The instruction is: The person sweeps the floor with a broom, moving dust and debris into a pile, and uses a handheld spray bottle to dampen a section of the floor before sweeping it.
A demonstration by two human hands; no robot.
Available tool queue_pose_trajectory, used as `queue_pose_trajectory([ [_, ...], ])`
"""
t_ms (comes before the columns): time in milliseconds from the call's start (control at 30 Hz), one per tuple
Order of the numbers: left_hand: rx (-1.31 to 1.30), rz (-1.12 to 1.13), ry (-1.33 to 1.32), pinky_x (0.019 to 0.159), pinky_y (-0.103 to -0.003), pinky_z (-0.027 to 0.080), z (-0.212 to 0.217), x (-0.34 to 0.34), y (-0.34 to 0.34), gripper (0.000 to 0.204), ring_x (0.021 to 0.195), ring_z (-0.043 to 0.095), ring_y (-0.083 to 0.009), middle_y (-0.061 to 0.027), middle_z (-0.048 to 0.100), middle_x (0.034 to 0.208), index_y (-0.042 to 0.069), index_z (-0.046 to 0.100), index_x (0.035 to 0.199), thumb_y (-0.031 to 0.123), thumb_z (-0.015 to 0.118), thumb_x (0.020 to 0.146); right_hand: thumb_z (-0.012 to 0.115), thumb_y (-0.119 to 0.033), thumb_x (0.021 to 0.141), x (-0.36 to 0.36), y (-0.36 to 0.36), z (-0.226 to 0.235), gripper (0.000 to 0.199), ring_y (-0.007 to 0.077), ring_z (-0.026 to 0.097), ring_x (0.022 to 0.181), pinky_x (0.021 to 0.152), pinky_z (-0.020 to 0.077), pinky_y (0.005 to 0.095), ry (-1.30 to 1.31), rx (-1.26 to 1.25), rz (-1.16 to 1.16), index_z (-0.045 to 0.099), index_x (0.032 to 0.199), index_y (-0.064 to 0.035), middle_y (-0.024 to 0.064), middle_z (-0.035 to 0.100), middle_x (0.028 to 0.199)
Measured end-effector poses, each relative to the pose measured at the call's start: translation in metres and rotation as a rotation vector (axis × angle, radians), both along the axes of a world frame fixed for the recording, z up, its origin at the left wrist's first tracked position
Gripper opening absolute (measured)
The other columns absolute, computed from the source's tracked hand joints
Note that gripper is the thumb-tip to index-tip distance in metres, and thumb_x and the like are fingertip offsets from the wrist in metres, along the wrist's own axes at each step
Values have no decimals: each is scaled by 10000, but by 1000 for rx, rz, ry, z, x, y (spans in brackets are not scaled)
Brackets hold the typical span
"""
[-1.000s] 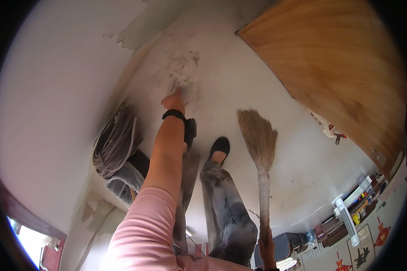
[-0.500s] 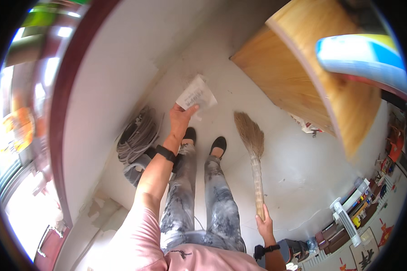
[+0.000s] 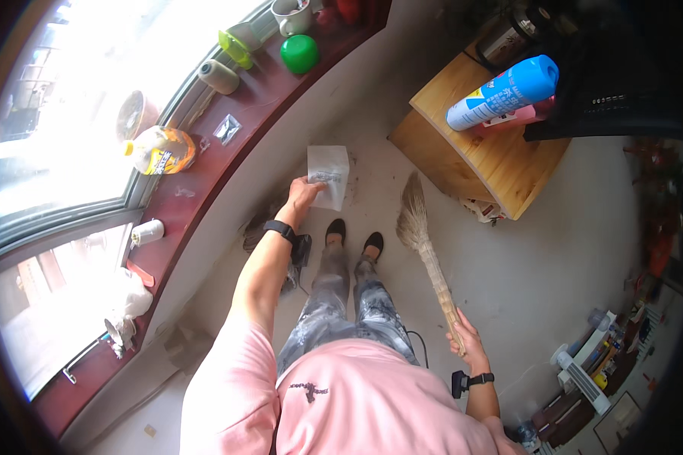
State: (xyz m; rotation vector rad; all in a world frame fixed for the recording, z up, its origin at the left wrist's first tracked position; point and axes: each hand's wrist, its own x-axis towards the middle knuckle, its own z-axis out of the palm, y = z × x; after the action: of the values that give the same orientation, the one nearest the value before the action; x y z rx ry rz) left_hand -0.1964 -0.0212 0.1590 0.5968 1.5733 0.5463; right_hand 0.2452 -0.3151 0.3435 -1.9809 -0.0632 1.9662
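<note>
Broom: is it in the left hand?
No, the right hand grips the broom by its handle; the left hand holds a white paper.

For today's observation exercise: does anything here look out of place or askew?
Yes. A blue spray can lies on its side on the wooden table rather than upright. Otherwise, the left hand holds a white paper, the right hand a broom.

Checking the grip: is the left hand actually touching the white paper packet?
Touching. The head view shows the left hand with its fingers closed over the lower left edge of the white paper packet, which it holds up above the floor.
</note>
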Motion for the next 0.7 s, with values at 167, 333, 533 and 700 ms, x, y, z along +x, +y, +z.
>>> queue_pose_trajectory([
  [167, 97, -383, 433, 809, -350, 515, 10, -14, -2, 518, 902, 672, -301, -206, 678, 1023, 42, 628, 1187, 145, 676, 682, 597, -88, 878, -2, -1, 74, 616, 108, 587, 715, 597, 485, 244, -136, 276, 400, 376, 1453, -121, 100, 628, 946],
  [333, 353, -578, 105, 923, -319, 468, 36, 37, -3, 742, 1058, 621, -256, -173, 651, 1138, 25, 483, 1346, 170, 762, 674, 634, -125, 849, -24, 27, 53, 582, 219, 597, 1109, 939, 451, 313, -354, 541, 735, 436, 1389, -38, 179, 601, 1251],
  [533, 307, -366, -131, 890, -308, 482, 104, -5, -17, 572, 974, 627, -166, -95, 670, 1068, -1, 547, 1246, 102, 778, 733, 611, -134, 867, -46, 28, 4, 584, 195, 623, 714, 611, 495, 316, -495, 373, 606, 422, 1419, -102, 123, 657, 926],
  [700, 489, 41, -226, 847, -285, 498, 177, -81, -2, 406, 893, 617, -112, -31, 668, 995, 14, 583, 1181, 68, 730, 805, 600, -129, 870, -33, 6, 1, 608, 98, 440, 429, 356, 349, 272, -449, 141, 342, 399, 1443, -149, 27, 554, 676],
])
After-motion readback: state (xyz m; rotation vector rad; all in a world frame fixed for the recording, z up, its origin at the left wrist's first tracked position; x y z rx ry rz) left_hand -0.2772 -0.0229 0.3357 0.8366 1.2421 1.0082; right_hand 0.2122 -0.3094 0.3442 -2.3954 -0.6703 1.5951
